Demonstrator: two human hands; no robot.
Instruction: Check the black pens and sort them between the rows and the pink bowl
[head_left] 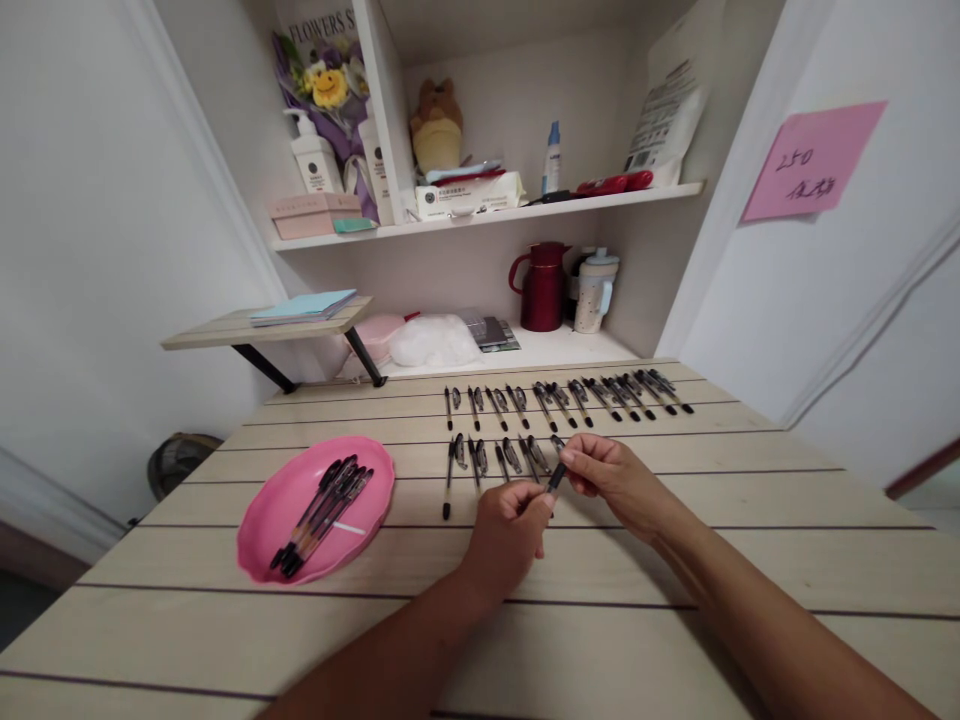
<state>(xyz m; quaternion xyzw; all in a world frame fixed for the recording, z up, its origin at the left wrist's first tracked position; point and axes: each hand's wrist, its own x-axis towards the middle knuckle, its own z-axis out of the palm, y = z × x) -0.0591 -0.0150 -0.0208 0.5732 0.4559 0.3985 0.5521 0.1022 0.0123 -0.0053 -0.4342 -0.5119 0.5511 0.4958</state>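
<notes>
In front of me, my left hand (506,535) is closed on the barrel of a black pen (556,477), whose dark grip end points up and away. Close beside that end, my right hand (607,475) pinches a dark pen cap (556,442) between thumb and fingers. Beyond my hands lies a front row of uncapped pens (449,480), each with its cap (460,450) alongside; my left hand partly hides this row. A longer back row of pens (544,405) with caps stretches to the right. Left of my hands, a pink dish (259,520) holds several capped pens (326,515).
The slatted wooden table (637,640) meets a white shelf unit behind. A small raised stand (217,330) bears blue papers (307,305). A dark red jug (543,290) and a pale cup (596,290) stand at the back. A pink note (817,160) hangs on the right wall.
</notes>
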